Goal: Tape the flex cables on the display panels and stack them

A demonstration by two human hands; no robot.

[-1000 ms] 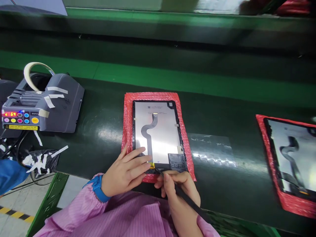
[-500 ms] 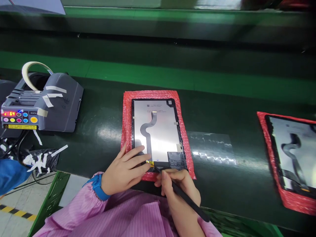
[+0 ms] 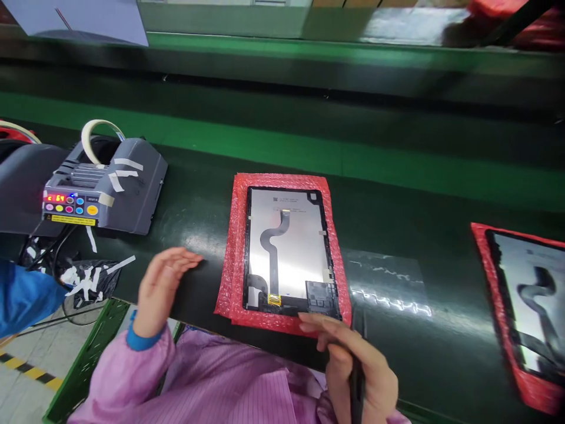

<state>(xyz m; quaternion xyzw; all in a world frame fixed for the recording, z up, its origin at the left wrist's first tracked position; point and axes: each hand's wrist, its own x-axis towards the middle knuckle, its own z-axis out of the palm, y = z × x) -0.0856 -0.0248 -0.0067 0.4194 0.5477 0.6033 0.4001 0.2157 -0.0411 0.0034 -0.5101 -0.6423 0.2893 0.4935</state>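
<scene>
In front of me a tablet screen assembly (image 3: 304, 253) lies with its silver back up on a red bubble-wrap sleeve (image 3: 238, 182). A grey ribbon cable (image 3: 273, 265) curves down it to a piece of yellow tape (image 3: 274, 300) near the lower edge. My left hand (image 3: 165, 282) is off the screen, over the bench to its left, fingers stretched out and holding nothing. At the screen's lower right corner, my right hand (image 3: 357, 359) grips a black pen-like tool (image 3: 358, 353), held nearly upright against the palm; its working tip cannot be made out.
A grey tape dispenser (image 3: 136, 200) stands on the left, with tape strips stuck to it. Below it lies a black bundle (image 3: 88, 288) covered in tape scraps, beside a blue sleeve (image 3: 26, 300). Clear film (image 3: 388, 277) and a second screen (image 3: 534, 312) on red wrap lie right.
My left hand has lifted off the screen and moved left. My right hand has drawn back to the right, with the black tool turned upright. The yellow tape is now uncovered.
</scene>
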